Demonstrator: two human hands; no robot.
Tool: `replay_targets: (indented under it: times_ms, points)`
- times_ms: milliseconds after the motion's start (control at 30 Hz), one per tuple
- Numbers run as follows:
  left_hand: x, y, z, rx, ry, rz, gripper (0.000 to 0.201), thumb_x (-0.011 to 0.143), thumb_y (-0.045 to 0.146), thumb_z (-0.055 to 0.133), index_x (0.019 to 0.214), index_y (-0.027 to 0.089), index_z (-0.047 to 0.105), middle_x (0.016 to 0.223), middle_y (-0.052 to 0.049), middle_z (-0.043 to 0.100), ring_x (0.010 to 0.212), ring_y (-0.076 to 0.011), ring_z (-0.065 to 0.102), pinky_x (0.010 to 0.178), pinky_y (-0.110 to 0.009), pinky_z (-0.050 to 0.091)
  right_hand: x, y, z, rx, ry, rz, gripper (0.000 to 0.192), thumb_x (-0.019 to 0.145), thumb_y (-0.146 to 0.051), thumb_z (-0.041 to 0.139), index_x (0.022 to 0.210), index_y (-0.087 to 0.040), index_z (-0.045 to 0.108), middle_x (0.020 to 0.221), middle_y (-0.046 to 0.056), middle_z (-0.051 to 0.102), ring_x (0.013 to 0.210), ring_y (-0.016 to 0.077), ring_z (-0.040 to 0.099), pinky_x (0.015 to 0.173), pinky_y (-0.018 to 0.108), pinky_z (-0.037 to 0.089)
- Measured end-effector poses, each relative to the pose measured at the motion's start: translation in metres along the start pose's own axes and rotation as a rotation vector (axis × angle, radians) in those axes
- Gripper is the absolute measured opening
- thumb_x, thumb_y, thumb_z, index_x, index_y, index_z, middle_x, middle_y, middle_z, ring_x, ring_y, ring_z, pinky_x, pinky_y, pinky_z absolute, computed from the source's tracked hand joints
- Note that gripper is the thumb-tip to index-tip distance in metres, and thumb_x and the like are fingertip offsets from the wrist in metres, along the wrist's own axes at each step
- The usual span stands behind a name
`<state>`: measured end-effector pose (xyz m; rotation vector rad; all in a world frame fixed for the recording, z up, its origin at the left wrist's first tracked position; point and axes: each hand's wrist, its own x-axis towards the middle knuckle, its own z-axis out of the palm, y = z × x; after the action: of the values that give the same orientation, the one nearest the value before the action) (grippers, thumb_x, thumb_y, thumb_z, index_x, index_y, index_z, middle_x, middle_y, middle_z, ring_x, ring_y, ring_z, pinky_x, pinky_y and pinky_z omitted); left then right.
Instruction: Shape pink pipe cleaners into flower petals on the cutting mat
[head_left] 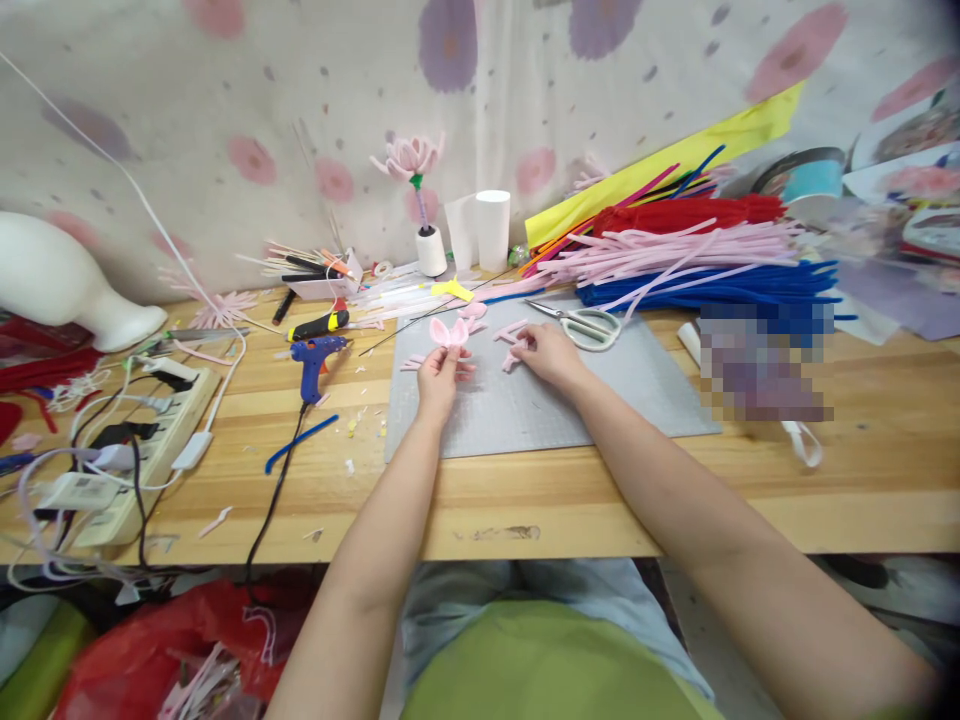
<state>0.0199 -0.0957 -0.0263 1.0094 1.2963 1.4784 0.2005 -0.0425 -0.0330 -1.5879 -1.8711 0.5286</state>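
Note:
Pinched in my left hand (442, 378) is a pair of pink pipe-cleaner petals (448, 333), held upright above the grey cutting mat (495, 425). My right hand (553, 355) rests low over the mat, its fingers closed on a short pink pipe-cleaner piece (511, 360). Another bent pink piece (510, 329) lies just beyond those fingertips. More pink pieces (412, 364) lie on the mat left of my left hand. Scissors (589, 328) with pale handles lie past my right hand, blades pointing left.
A blue glue gun (311, 365) lies left of the mat, its cord trailing down. Bundles of pink (675, 250) and blue pipe cleaners (712, 287) lie at the back right. A pink flower (415, 160) stands in a white holder. Farther left sits a power strip (161, 440) with tangled cables.

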Motion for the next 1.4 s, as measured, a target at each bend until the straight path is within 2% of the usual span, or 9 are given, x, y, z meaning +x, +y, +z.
replay_targets:
  times_ms: [167, 233, 333, 400, 600, 767, 1000, 1167, 1400]
  points:
    - [0.001, -0.003, 0.002, 0.008, -0.015, -0.002, 0.032, 0.071, 0.047, 0.058, 0.075, 0.015, 0.054, 0.08, -0.004, 0.065, 0.065, -0.0123, 0.063, 0.054, -0.022, 0.048, 0.0, -0.007, -0.001, 0.137, 0.0, -0.001, 0.014, 0.064, -0.022, 0.059, 0.076, -0.017, 0.062, 0.066, 0.002, 0.057, 0.061, 0.0137, 0.049, 0.06, 0.027, 0.037]
    - [0.0, -0.004, 0.004, -0.004, -0.038, 0.004, 0.03, 0.072, 0.045, 0.058, 0.076, 0.016, 0.054, 0.084, -0.005, 0.066, 0.074, -0.0152, 0.065, 0.057, -0.023, 0.049, -0.001, -0.014, -0.003, 0.294, -0.001, 0.011, 0.01, 0.066, -0.025, 0.056, 0.07, -0.017, 0.058, 0.063, 0.0, 0.055, 0.058, 0.0125, 0.048, 0.057, 0.027, 0.037]
    - [-0.003, -0.005, 0.007, -0.034, -0.068, 0.023, 0.029, 0.072, 0.042, 0.06, 0.085, 0.017, 0.056, 0.093, -0.006, 0.066, 0.089, -0.0182, 0.064, 0.062, -0.024, 0.05, -0.006, -0.025, -0.004, 0.593, -0.095, 0.055, 0.013, 0.065, -0.03, 0.055, 0.069, -0.018, 0.052, 0.057, -0.002, 0.053, 0.05, 0.0104, 0.047, 0.051, 0.025, 0.036]
    - [-0.005, -0.006, 0.009, -0.044, -0.076, 0.027, 0.031, 0.071, 0.042, 0.061, 0.089, 0.017, 0.056, 0.096, -0.006, 0.066, 0.093, -0.0191, 0.063, 0.064, -0.024, 0.05, -0.01, -0.032, -0.003, 0.692, -0.142, 0.059, 0.014, 0.064, -0.031, 0.056, 0.067, -0.019, 0.049, 0.053, -0.003, 0.051, 0.047, 0.0094, 0.046, 0.048, 0.023, 0.035]
    - [-0.006, -0.004, 0.007, -0.047, -0.131, -0.017, 0.034, 0.068, 0.046, 0.062, 0.084, 0.016, 0.058, 0.089, -0.005, 0.067, 0.078, -0.0183, 0.065, 0.061, -0.028, 0.051, -0.012, -0.038, 0.001, 0.636, -0.094, -0.002, 0.011, 0.06, -0.026, 0.056, 0.064, -0.019, 0.048, 0.057, -0.004, 0.051, 0.05, 0.0083, 0.043, 0.05, 0.023, 0.035]
    - [-0.006, -0.001, 0.006, -0.07, -0.13, -0.04, 0.034, 0.065, 0.045, 0.065, 0.082, 0.016, 0.059, 0.085, -0.004, 0.067, 0.069, -0.015, 0.064, 0.059, -0.027, 0.052, -0.012, -0.035, -0.001, 0.656, -0.172, -0.058, 0.01, 0.061, -0.026, 0.053, 0.064, -0.019, 0.047, 0.055, -0.004, 0.048, 0.05, 0.0087, 0.042, 0.049, 0.023, 0.033]
    - [-0.01, -0.001, 0.009, -0.04, -0.167, -0.037, 0.033, 0.062, 0.045, 0.067, 0.073, 0.016, 0.06, 0.076, -0.002, 0.066, 0.064, -0.0152, 0.064, 0.058, -0.028, 0.052, -0.009, -0.039, 0.004, 0.477, 0.016, -0.014, 0.006, 0.06, -0.022, 0.053, 0.064, -0.019, 0.051, 0.058, -0.003, 0.052, 0.055, 0.0105, 0.046, 0.054, 0.024, 0.035]
    - [-0.01, -0.003, 0.008, -0.012, -0.197, -0.05, 0.03, 0.058, 0.042, 0.071, 0.067, 0.014, 0.063, 0.07, -0.002, 0.065, 0.06, -0.0143, 0.062, 0.064, -0.032, 0.052, -0.01, -0.041, 0.002, 0.563, 0.059, -0.015, 0.005, 0.064, -0.022, 0.052, 0.066, -0.019, 0.049, 0.056, -0.003, 0.049, 0.054, 0.0106, 0.046, 0.054, 0.024, 0.037]
    - [-0.011, -0.003, 0.008, 0.034, -0.253, -0.143, 0.033, 0.048, 0.039, 0.077, 0.064, 0.013, 0.066, 0.059, 0.0, 0.065, 0.057, -0.0145, 0.062, 0.065, -0.031, 0.052, -0.01, -0.038, 0.005, 0.662, 0.062, -0.056, 0.018, 0.067, -0.032, 0.059, 0.067, -0.019, 0.047, 0.057, -0.004, 0.046, 0.053, 0.0089, 0.043, 0.051, 0.023, 0.035]
